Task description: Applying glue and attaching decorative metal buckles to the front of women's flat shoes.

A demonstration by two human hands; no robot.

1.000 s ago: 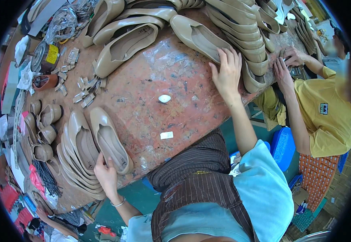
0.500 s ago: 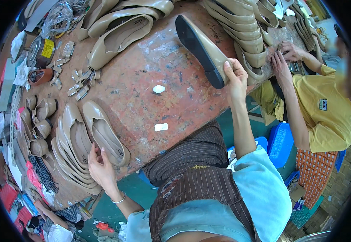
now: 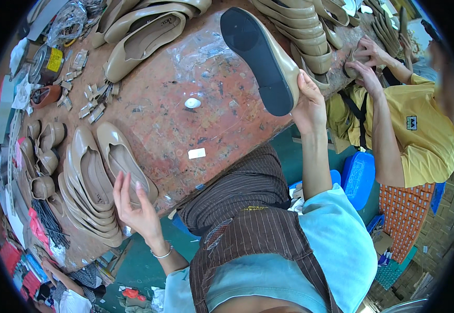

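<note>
In the head view, the right hand (image 3: pixel 310 101) has its grip clamped on the heel end of a beige flat shoe (image 3: pixel 266 57), lifted above the bench (image 3: pixel 185 78) at about one o'clock, black sole turned up. The left hand (image 3: pixel 135 206) lies with fingers apart on the near shoe (image 3: pixel 125 167) of the stack at eight o'clock. Many shoes are already stacked there; a long row at twelve o'clock seems left. The upper of the lifted shoe is hidden, and a co-worker's hands (image 3: pixel 362 62) at two o'clock cover what they hold.
</note>
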